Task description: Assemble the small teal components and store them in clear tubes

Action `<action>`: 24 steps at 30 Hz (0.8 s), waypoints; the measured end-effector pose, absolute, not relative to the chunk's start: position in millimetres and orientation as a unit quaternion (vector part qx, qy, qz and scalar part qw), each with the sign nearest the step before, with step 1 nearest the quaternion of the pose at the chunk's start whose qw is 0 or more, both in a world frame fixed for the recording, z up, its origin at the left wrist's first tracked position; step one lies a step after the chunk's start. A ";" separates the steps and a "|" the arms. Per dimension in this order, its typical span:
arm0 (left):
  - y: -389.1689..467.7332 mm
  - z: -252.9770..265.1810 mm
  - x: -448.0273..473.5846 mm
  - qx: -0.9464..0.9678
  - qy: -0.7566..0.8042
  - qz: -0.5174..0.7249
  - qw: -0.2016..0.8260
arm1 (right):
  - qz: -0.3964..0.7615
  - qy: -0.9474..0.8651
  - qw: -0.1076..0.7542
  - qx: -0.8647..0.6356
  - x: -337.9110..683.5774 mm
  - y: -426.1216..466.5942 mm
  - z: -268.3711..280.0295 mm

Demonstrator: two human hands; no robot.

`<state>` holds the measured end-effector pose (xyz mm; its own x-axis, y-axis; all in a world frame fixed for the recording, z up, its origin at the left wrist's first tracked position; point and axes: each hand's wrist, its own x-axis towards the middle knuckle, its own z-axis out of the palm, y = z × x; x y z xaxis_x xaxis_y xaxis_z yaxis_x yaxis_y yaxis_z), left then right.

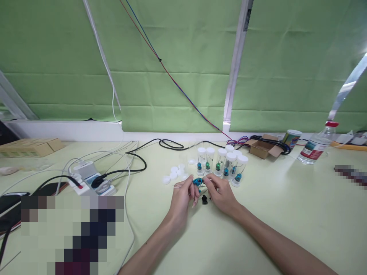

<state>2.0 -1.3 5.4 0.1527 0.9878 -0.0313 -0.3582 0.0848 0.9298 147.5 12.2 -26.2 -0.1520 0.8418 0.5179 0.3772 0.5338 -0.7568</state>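
Between my hands is a small shiny blue and black part (197, 181). My left hand (181, 194) is closed, pinching its blue end between thumb and finger. The fingertips of my right hand (222, 193) are closed on its black end at the other side. A thin pale strand (177, 186) sticks out to the left of my left hand. A small black piece (204, 199) lies on the table just below, between the hands. Another bit of blue shows under the held part, partly hidden by my fingers. Fine details of the part are too small to tell.
Beyond my hands stand several clear tubes (218, 162) with white caps, holding blue or green pieces. Loose white caps (173, 175) lie to their left. A power strip (94, 179) with cables is at left; an opened cardboard box (259, 149) and a bottle (315, 147) are at right.
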 end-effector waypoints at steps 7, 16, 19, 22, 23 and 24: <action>-1.0 3.0 0.6 0.419 0.376 0.532 0.632 | 0.271 -0.729 0.489 -0.395 147.4 8.9 -25.4; -2.9 3.9 1.1 0.412 0.366 0.535 0.641 | 0.258 -0.729 0.489 -0.404 148.3 8.8 -23.8; -2.5 3.8 1.3 0.415 0.369 0.533 0.639 | 0.256 -0.730 0.486 -0.407 148.3 9.3 -24.0; -1.8 3.6 1.3 0.417 0.370 0.531 0.638 | 0.250 -0.732 0.486 -0.408 147.9 9.9 -24.2; -1.6 3.5 1.4 0.418 0.370 0.530 0.638 | 0.247 -0.731 0.487 -0.409 147.7 10.1 -24.2; -1.6 3.3 1.4 0.418 0.370 0.530 0.638 | 0.243 -0.731 0.489 -0.409 147.5 10.2 -24.2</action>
<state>1.4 -1.6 3.3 0.1650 0.9859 -0.0292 -0.3669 0.0888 0.9260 147.5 10.2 -24.2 -0.1865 0.8361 0.5160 0.3608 0.5468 -0.7556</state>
